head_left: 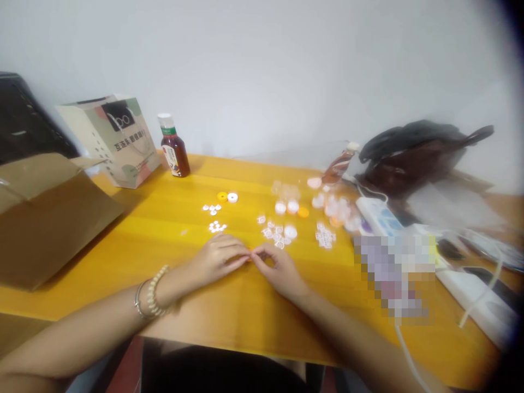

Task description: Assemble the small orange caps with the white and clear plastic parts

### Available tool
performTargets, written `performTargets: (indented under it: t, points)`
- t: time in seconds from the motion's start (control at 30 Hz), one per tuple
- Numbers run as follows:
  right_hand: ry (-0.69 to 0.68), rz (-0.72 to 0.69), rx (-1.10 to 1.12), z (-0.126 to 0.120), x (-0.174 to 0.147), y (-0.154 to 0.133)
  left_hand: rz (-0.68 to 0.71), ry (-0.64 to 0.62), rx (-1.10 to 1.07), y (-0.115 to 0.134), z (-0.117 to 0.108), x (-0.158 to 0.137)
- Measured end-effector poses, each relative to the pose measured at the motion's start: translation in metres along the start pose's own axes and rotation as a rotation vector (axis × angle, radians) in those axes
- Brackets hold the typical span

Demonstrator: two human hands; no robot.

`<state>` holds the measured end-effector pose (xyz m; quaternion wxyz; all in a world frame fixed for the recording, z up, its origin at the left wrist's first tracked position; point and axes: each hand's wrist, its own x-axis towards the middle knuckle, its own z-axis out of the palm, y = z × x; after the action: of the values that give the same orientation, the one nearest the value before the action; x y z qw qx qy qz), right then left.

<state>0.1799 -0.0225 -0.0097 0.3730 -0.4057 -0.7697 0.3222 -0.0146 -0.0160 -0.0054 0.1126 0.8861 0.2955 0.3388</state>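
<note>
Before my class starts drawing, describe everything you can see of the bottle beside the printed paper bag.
The bottle has a white cap, in place, a green band at the neck and a dark reddish body that looks like glass or plastic. Its label is pale with darker patches, print too blurred to read. It stands upright on the yellow table, right of the printed paper bag; whether they touch is hard to tell. Neither the left hand nor the right hand touches it.
</note>
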Motion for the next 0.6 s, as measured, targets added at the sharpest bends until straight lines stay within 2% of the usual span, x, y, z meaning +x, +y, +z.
performTargets:
  t: [0.17,0.3,0.6]
  points:
    - [0.083,-0.071,-0.074,-0.002,0.001,0.006,-0.083,-0.018,-0.021,-0.005,-0.001,0.003]
    - [0.021,-0.136,-0.132,0.003,0.000,0.013,-0.134,-0.050,-0.082,-0.009,0.002,0.006]
    - [0.010,-0.074,-0.157,0.008,-0.001,0.017,-0.137,-0.088,-0.096,-0.015,0.010,0.008]
